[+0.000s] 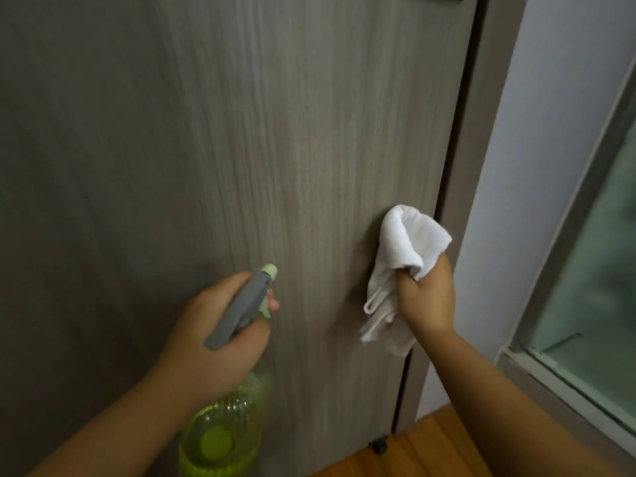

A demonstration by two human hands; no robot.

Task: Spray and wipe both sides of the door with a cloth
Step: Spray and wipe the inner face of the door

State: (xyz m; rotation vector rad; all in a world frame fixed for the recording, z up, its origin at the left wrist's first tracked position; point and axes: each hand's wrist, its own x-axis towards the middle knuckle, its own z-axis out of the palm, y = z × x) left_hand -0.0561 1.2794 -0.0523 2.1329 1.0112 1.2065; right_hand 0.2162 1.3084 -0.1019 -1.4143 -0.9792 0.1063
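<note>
Hands both closed, working at a grey wood-grain door (206,132) that fills the view ahead of them. Left hand (213,335) wraps the neck of a yellow-green spray bottle (223,428), index finger on the trigger, grey head with its pale green nozzle (269,271) aimed at the panel. Right hand (426,297), near the door's right edge, fists a bunched white cloth (406,249) against the surface, loose ends hanging below the knuckles.
</note>
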